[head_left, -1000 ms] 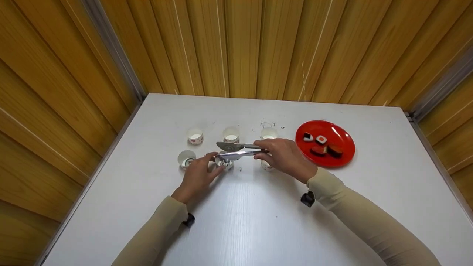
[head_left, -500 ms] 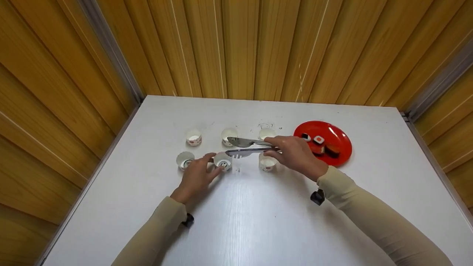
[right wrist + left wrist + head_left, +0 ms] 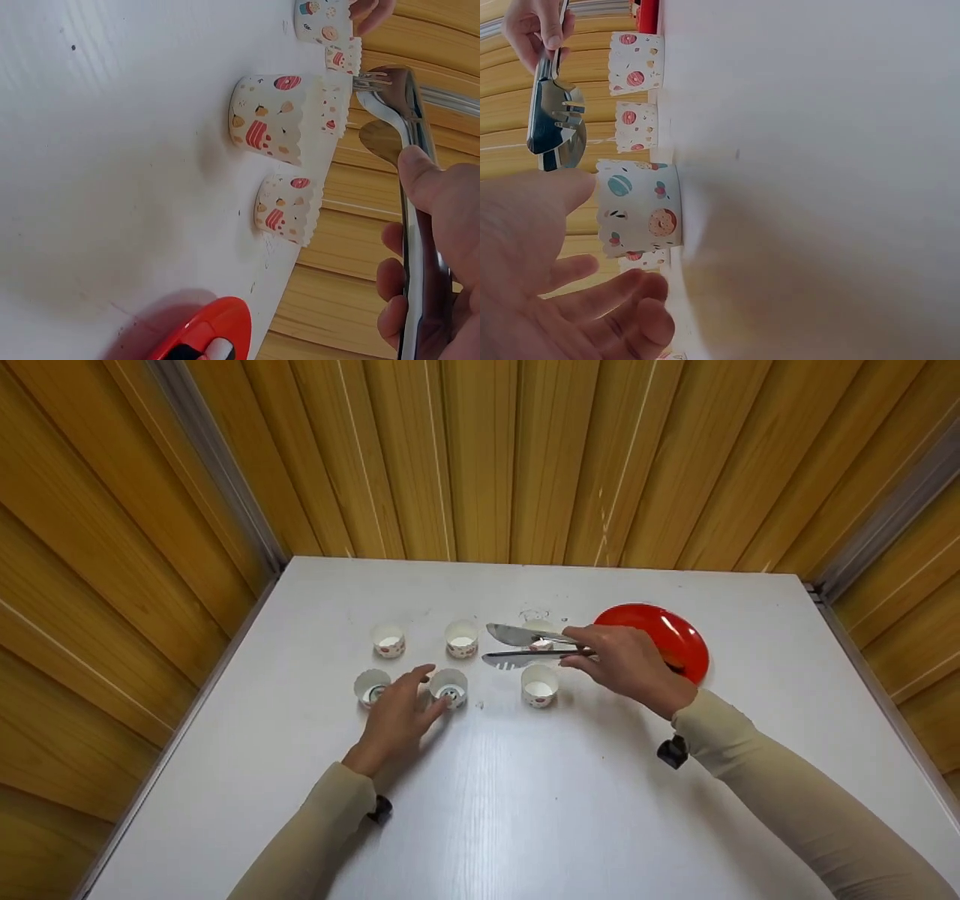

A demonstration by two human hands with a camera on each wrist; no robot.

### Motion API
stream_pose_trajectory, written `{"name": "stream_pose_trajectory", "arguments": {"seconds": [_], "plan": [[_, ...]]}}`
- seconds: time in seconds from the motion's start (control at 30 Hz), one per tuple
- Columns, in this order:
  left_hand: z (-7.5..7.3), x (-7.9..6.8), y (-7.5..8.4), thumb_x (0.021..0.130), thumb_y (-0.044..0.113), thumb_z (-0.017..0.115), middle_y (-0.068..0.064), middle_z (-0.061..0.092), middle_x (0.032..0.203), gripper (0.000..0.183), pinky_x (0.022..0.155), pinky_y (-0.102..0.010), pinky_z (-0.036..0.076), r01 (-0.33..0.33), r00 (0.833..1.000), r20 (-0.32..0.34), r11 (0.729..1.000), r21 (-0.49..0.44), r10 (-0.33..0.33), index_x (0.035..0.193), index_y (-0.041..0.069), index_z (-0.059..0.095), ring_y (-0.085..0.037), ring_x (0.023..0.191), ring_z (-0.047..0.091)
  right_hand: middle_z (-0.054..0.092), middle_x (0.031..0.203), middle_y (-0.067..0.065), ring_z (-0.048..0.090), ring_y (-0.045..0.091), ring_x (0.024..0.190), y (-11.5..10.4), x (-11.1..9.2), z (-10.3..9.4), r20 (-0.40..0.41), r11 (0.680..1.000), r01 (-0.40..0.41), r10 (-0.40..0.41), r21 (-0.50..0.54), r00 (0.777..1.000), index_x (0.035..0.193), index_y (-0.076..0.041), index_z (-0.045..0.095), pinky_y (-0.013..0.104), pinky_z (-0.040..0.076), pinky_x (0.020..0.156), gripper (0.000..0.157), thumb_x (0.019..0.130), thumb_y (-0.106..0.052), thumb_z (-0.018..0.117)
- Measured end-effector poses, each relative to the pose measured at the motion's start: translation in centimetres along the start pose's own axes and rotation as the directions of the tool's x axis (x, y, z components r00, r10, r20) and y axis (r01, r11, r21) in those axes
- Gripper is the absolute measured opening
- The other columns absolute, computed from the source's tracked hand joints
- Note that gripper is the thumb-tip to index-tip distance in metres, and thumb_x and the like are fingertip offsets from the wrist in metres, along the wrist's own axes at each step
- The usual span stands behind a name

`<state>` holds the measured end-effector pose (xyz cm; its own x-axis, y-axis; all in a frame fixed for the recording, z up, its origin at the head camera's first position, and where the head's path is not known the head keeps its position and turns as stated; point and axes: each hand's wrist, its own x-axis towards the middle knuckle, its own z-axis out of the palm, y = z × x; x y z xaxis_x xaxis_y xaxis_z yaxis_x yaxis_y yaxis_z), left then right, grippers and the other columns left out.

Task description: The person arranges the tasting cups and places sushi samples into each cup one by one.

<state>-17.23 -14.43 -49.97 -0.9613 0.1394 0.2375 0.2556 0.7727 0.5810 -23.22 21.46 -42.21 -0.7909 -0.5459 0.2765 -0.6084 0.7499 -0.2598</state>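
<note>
While the tongs [image 3: 517,635] are gripped by the right hand [image 3: 628,664], their two arms parted and their tips directed to its left, the left hand [image 3: 394,716] is held loosely spread, the front middle cup [image 3: 450,676] being placed just to its right; whether that cup is touched by the thumb cannot be told. A small round piece [image 3: 451,697] is contained in it. The front left cup [image 3: 366,684] is partly hidden by the left hand, and beyond that hand the back left cup [image 3: 388,645] and the back middle cup [image 3: 461,643] are set out. Left of the right hand, the front right cup [image 3: 540,688] is left in full sight, whereas the back right cup [image 3: 287,210] is crossed in the head view by the tongs. Much of the red plate [image 3: 684,637], beyond the right hand, is blocked by it; a black-and-white piece [image 3: 193,351] is borne there. Everything is supported by the white desk [image 3: 480,802], backed by wooden panels [image 3: 480,457].
</note>
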Motion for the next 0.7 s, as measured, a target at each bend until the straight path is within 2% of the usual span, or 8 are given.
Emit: {"name": "stream_pose_trajectory", "arguments": {"seconds": [0.07,0.13,0.27,0.4,0.5,0.63,0.7], "plan": [[0.1,0.0,0.1,0.095,0.034,0.076,-0.014,0.065,0.132,0.058,0.099,-0.049,0.050,-0.044,0.998,-0.047,0.999,0.001,0.044,0.143,0.008,0.056,-0.032,0.119,0.063,0.078,0.109,0.001,0.075,0.019,0.089,0.4,-0.3,-0.4,-0.007,1.000,0.002,-0.002,0.016,1.000,0.130,-0.021,0.071,0.041,0.060,0.076,0.042,0.090,-0.031,0.081],[0.1,0.1,0.3,0.095,0.032,0.076,-0.013,0.063,0.133,0.056,0.093,-0.048,0.053,-0.096,0.990,-0.099,0.995,0.016,0.097,0.143,0.009,0.057,-0.031,0.115,0.065,0.078,0.108,-0.001,0.075,0.018,0.090,0.7,-0.5,-0.7,-0.014,1.000,0.002,-0.001,0.028,1.000,0.129,-0.022,0.070,0.042,0.060,0.078,0.041,0.091,-0.031,0.081],[0.2,0.4,1.1,0.094,0.029,0.077,-0.011,0.062,0.130,0.054,0.077,-0.045,0.056,-0.177,0.968,-0.178,0.984,0.022,0.178,0.141,0.009,0.059,-0.031,0.102,0.068,0.078,0.104,-0.001,0.074,0.020,0.091,1.6,-0.5,-1.6,-0.020,1.000,0.008,-0.008,0.014,1.000,0.131,-0.020,0.069,0.046,0.060,0.082,0.045,0.088,-0.027,0.083],[0.5,0.8,2.2,0.092,0.024,0.080,-0.008,0.064,0.126,0.049,0.075,-0.042,0.057,-0.241,0.944,-0.232,0.970,0.009,0.236,0.135,0.008,0.062,-0.030,0.102,0.069,0.077,0.099,0.001,0.073,0.022,0.089,2.7,-0.5,-2.4,-0.023,1.000,0.020,-0.020,-0.002,1.000,0.129,-0.017,0.069,0.051,0.060,0.082,0.048,0.084,-0.022,0.087],[1.1,0.9,3.0,0.091,0.022,0.081,-0.007,0.066,0.123,0.046,0.071,-0.039,0.057,-0.285,0.926,-0.253,0.958,0.022,0.281,0.131,0.008,0.064,-0.026,0.092,0.070,0.076,0.097,-0.001,0.072,0.019,0.085,3.6,-0.7,-2.6,-0.039,1.000,0.025,-0.026,-0.005,0.999,0.127,-0.018,0.070,0.047,0.059,0.077,0.045,0.085,-0.023,0.087],[1.8,1.2,4.2,0.090,0.019,0.082,-0.007,0.065,0.124,0.046,0.069,-0.037,0.056,-0.329,0.916,-0.238,0.944,0.008,0.322,0.130,0.006,0.064,-0.023,0.079,0.065,0.076,0.100,0.001,0.070,0.020,0.085,4.7,-1.2,-2.8,-0.064,1.000,0.022,-0.023,-0.017,0.998,0.127,-0.017,0.070,0.046,0.056,0.071,0.043,0.087,-0.024,0.086],[2.2,1.4,4.8,0.089,0.019,0.083,-0.007,0.065,0.125,0.047,0.073,-0.037,0.057,-0.341,0.916,-0.227,0.940,-0.005,0.331,0.130,0.006,0.064,-0.021,0.085,0.067,0.076,0.104,0.003,0.069,0.023,0.085,5.0,-1.4,-3.0,-0.073,1.000,0.010,-0.012,-0.026,0.997,0.128,-0.017,0.070,0.046,0.055,0.070,0.045,0.087,-0.023,0.085]]}}
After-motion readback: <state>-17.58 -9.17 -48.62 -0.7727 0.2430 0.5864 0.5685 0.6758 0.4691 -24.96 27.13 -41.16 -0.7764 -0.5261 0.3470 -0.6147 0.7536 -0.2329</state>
